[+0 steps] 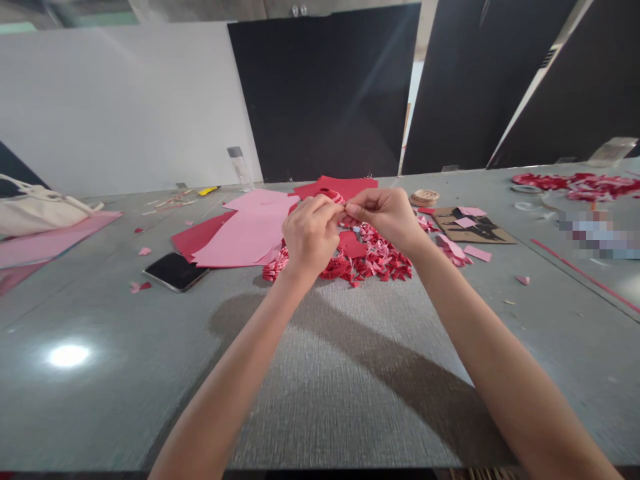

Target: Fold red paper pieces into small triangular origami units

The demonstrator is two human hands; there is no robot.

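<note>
Left hand and right hand were pinched closed on red paper piece, partly hidden by fingers. Slipped grip could drop it into folded-paper pile, lost among similar bits.

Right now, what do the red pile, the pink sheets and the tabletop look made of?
The red pile looks like matte folded paper, sharply creased. The pink sheets look like matte card, lying flat and stiff. The tabletop is probably coated laminate, glossy by its bright glare.
</note>
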